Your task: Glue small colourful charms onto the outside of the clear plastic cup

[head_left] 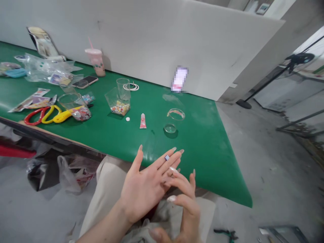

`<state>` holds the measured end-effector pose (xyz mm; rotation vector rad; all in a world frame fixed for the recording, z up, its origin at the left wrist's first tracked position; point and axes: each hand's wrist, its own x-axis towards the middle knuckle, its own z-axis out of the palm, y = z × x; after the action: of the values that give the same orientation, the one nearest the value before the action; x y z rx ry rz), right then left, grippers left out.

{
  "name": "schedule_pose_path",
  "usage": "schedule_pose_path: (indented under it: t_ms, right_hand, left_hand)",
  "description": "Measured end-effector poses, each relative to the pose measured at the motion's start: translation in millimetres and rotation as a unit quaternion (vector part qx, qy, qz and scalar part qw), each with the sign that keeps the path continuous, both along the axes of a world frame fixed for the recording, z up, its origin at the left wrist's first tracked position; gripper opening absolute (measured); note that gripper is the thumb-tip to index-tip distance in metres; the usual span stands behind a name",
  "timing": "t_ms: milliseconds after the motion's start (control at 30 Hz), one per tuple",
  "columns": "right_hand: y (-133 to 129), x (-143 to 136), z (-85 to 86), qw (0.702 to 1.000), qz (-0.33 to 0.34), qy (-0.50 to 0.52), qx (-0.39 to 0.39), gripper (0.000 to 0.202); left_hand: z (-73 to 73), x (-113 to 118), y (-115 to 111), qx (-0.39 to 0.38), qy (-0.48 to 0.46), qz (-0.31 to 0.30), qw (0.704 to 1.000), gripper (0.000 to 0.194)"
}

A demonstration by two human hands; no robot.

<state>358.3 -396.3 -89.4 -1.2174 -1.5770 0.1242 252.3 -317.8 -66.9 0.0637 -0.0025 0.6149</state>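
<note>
My left hand [148, 189] lies palm up over the lap at the table's near edge, its fingers stretched out and the thumb apart. A small bluish-white block, perhaps a bead [166, 157], rests across its fingers near the tips. My right hand [186, 199] is beside it, fingers bent and apart, some fingertips touching or very close to the left hand's outer fingers. I see nothing between them. Beyond the hands lie a small pink and white tube [143, 121], a white cap [128, 119], a clear round dish [170, 128] and a clear ring-shaped piece [176, 114].
Clear cups, one with colourful bits [120, 108], stand left of centre. Scissors with red and yellow handles [37, 116] lie farther left. Behind are a phone [86, 82], a pink drink cup [96, 63], plastic bags [42, 69] and a lit phone [180, 79] against the white panel.
</note>
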Motion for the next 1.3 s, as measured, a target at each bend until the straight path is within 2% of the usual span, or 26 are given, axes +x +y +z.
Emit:
schedule_pose_path:
  t_ms: [267,500,733,867,967,1200,1300]
  right_hand:
    - [-2,6,-10.9,0.989,0.045,-0.132,-0.048,0.042]
    - [-7,5,-17.6,0.992,0.016,-0.125,-0.019,0.040]
    - [-10,4,-18.8,0.992,-0.008,-0.127,-0.016,0.037]
    - [-10,-2,-21.0,0.993,-0.044,-0.110,-0.017,0.031]
    - [-8,-5,-21.7,0.989,-0.061,-0.133,-0.011,0.038]
    - [2,0,-11.7,0.967,-0.004,-0.255,-0.023,0.044]
    - [8,3,-6.2,0.953,0.041,-0.297,-0.037,0.051]
  left_hand:
    - [-3.8,2,1,0.002,-0.006,0.007,1.000,0.078]
    - [-9.1,2,1,-0.015,-0.006,0.003,1.000,0.080]
    - [-8.1,4,5,-0.021,-0.012,0.002,1.000,0.080]
    - [-10.5,5,5,-0.024,-0.005,-0.002,1.000,0.080]
    - [-11.1,4,5,-0.019,0.001,0.008,1.000,0.078]
    - [-6.8,-1,9,0.015,0.016,0.031,0.999,0.077]
    - [-6.9,-5,12,0.017,0.031,0.053,0.998,0.078]
